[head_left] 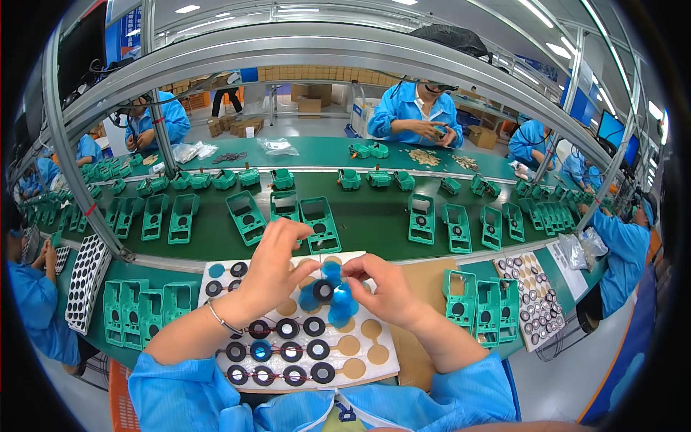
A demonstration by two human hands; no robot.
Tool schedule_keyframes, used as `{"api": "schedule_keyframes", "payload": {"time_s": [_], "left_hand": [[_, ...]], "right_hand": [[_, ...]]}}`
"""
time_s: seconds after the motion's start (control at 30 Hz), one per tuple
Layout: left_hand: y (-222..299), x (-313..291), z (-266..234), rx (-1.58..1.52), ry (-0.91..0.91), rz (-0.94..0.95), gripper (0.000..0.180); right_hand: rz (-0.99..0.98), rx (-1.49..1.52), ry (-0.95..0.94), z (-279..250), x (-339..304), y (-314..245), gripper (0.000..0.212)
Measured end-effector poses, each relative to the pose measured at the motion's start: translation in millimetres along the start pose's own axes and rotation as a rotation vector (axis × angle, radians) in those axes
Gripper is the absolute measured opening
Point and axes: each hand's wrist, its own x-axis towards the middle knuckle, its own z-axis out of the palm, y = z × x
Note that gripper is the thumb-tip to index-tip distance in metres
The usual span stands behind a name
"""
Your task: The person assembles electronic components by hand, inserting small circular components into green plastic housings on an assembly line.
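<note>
Several translucent blue film discs [342, 306] hang together above a white foam tray [392, 356], with a black round speaker [323, 290] among them. My right hand [381, 288] pinches the edge of the film between thumb and forefinger. To the left of the film, my left hand [270, 270] has its thumb and forefinger apart, with nothing visible between them. Rows of black round speakers [287, 328] with thin red wires lie on the tray. Beside them are tan adhesive discs [350, 345]; one speaker [261, 351] carries a blue disc.
Green plastic housings [178, 302] stand left of the tray, and more housings [487, 309] stand right, near another parts tray [533, 299]. Beyond runs a dark green conveyor [374, 216] with rows of housings. A metal frame [345, 36] crosses overhead. A co-worker [414, 115] sits opposite.
</note>
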Motion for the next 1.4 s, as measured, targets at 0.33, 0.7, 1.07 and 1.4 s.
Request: {"api": "schedule_keyframes", "payload": {"time_s": [0.33,0.7,1.07,1.4], "left_hand": [[-28,-1,-18,0.202,-0.581,-0.133,0.015],[-27,-19,-29,0.37,-0.828,-0.12,0.022],[-13,-40,-16,0.482,-0.658,-0.162,0.031],[-27,-29,-36,-0.117,-0.455,-0.637,0.02]], "right_hand": [[-0.097,-0.228,-0.025,9,-1,7,0.012],[-0.209,-0.474,-0.226,45,12,1,0.015],[-0.26,-0.644,-0.262,53,3,3,0.012],[-0.211,-0.514,-0.117,37,-1,-8,0.024]]}}
